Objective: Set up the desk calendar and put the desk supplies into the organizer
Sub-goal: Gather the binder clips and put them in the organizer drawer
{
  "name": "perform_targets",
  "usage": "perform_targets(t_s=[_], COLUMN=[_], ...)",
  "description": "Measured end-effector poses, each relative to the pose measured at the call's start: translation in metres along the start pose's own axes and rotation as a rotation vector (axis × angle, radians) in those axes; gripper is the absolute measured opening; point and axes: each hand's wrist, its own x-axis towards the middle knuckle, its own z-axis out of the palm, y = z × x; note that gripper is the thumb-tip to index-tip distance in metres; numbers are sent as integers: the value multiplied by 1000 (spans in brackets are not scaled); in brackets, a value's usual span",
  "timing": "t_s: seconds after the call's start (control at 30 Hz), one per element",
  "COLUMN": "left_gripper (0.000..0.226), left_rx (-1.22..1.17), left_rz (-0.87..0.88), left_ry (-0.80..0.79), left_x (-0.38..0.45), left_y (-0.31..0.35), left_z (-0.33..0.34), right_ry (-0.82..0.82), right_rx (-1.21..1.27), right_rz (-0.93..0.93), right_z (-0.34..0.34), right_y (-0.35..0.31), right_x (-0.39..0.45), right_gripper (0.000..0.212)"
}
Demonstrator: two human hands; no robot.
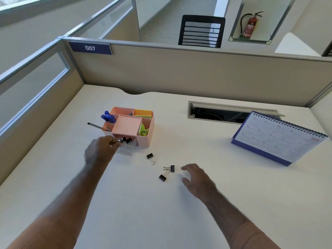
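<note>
Holding black clips (126, 141) over the clear drawer (125, 150) of the pink organizer (143, 139), the left hand (100, 148) pinches them; the right hand (195, 178) hovers relaxed near three loose clips (168, 168) on the desk (233, 194). The calendar (276, 137) stands at right.

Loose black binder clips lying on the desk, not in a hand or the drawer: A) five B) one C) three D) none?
C: three binder clips lie loose on the desk: one near the organizer, and two by the right hand. The left hand holds others at the clear drawer.
</note>
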Motion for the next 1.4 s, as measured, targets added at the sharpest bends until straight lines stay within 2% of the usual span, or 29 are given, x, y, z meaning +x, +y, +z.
perform_targets(t_s=[0.13, 0.23, 0.33, 0.43, 0.57, 0.67, 0.77, 0.93, 1.0, 1.07, 1.17, 1.27, 1.4], left_gripper=[20, 24, 30, 36, 38, 34, 30, 24, 23, 20, 23, 28, 12], left_rx=[129, 163, 194, 217, 246, 260, 219, 165, 63, -129, -391, -604, -768], left_rz=[11, 22, -12, 3, -2, -29, -29, -47, -18, 53, 152, 171, 62], left_ry=[-60, -110, -203, -261, -318, -354, -387, -348, -279, -235, -381, -573, -576], left_x=[7, 11, 17, 24, 31, 34, 35, 27, 16, -3, -41, -72, -78], left_y=[1, 4, 7, 8, 11, 14, 15, 16, 18, 25, 48, 66, 72], left_z=[12, 20, 23, 23, 20, 21, 23, 18, 18, 21, 27, 31, 28], right_ry=[-130, -147, -99, -25, 49, 82, 147, 264, 172, 55, -85, -227, -288], right_rx=[-186, -304, -373, -339, -382, -320, -97, 623, 1012, 1335, 1469, 1440, 1363], right_rz=[-130, -192, -204, -171, -108, -78, 1, 182, 286, 310, 286, 247, 224], right_z=[15, 24, 28, 30, 31, 31, 29, 10, 1, -6, -12, -14, -17], right_y=[-13, -20, -20, -21, -20, -13, -7, -6, -8, -12, -27, -45, -57], right_x=[12, 21, 25, 25, 25, 23, 22, 19, 15, 10, 3, -1, -2], right_gripper=[54, 54, 48, 38, 30, 27, 21, 19, 14, 12, 15, 18, 20])
